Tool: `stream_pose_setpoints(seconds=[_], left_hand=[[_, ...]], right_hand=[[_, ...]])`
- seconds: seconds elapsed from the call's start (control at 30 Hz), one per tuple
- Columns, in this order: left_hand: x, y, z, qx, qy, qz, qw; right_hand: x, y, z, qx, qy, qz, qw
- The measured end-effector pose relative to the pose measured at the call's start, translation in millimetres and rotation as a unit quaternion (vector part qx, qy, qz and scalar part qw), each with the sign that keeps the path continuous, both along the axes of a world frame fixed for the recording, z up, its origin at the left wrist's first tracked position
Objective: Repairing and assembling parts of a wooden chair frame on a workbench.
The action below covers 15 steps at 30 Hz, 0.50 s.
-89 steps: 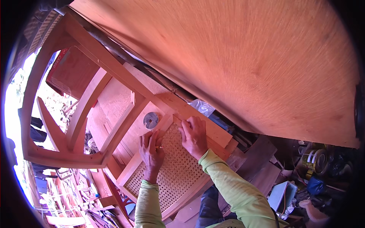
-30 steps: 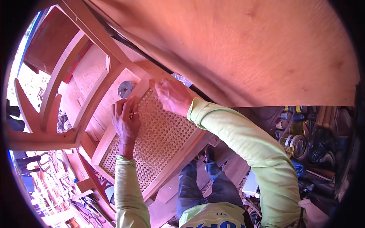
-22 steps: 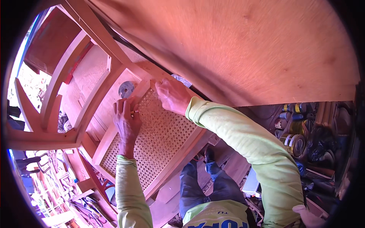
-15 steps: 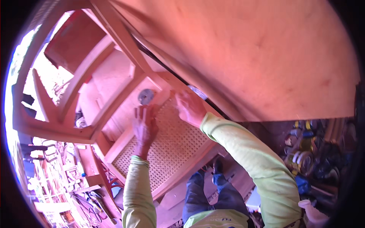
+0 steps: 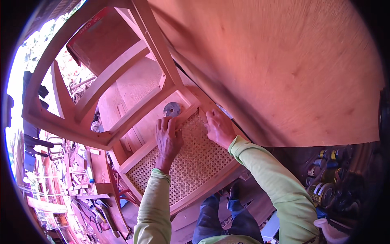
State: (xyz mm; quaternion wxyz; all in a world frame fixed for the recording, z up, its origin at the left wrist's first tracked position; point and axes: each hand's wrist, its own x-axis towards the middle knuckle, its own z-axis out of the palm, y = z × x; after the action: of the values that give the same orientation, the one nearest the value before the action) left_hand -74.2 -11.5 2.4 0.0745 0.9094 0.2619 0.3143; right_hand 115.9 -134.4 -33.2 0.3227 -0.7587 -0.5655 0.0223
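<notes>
The left hand (image 5: 168, 140) and right hand (image 5: 220, 128) are curled at the far edge of the cane panel (image 5: 183, 173); whether either grip clasps anything, I cannot tell. The panel looks light, brittle; its stiff wooden frame (image 5: 138, 156) suits holding.

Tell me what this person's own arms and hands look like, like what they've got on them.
Both arms wear long, creased, pale yellow-green sleeves. The left sleeve and right sleeve end near the wrists in cuffs with a brighter green edge. The left hand and right hand are bare, without gloves.
</notes>
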Motion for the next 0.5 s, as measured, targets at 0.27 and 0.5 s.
stream_pose_setpoints(seconds=[0.27, 0.5], left_hand=[[0, 18, -7, 0.046, 0.021, -0.003, 0.999], [-17, -106, 8, -0.031, 0.045, -0.108, 0.993]], right_hand=[[2, 3, -2, 0.051, -0.008, 0.0, 0.999], [12, 10, 11, -0.042, -0.008, 0.001, 0.999]])
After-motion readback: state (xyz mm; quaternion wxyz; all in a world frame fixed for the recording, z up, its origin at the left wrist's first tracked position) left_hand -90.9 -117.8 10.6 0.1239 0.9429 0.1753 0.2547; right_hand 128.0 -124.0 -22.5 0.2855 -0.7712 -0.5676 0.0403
